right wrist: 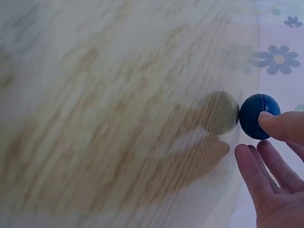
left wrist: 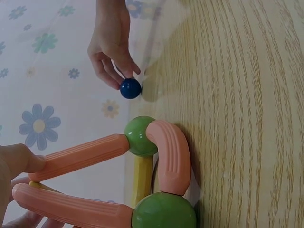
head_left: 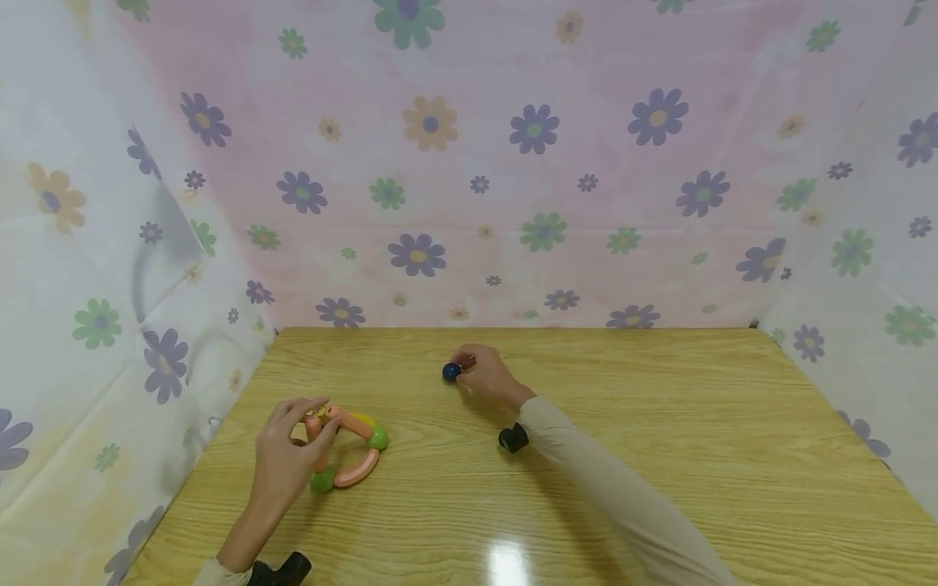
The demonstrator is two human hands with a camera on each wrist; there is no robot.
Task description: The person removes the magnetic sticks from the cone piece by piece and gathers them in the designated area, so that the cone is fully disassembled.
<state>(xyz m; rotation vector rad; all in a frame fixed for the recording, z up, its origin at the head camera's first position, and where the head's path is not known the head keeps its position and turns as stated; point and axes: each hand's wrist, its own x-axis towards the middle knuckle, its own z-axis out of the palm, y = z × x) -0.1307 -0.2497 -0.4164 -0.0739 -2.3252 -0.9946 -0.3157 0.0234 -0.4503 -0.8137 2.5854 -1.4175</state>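
My left hand [head_left: 282, 456] grips a frame of magnetic building sticks by the upper ends of two salmon-pink sticks [left wrist: 85, 153]. Green balls [left wrist: 164, 213] join these sticks to a curved pink stick [head_left: 357, 470] at the bottom. A yellow stick [left wrist: 142, 179] shows behind, partly hidden. Farther back on the table, my right hand [head_left: 487, 376] holds a glossy dark blue ball [right wrist: 259, 116] at the tabletop, with the thumb on its side. In the left wrist view the same blue ball [left wrist: 130, 88] sits at the fingertips, apart from the frame.
Both hands are over a wood-grain table [head_left: 623, 391]. Flower-printed cloth [head_left: 476, 155] rises behind it and at both sides. A black device [head_left: 515, 439] is on the right wrist, and another black device [head_left: 282, 571] on the left.
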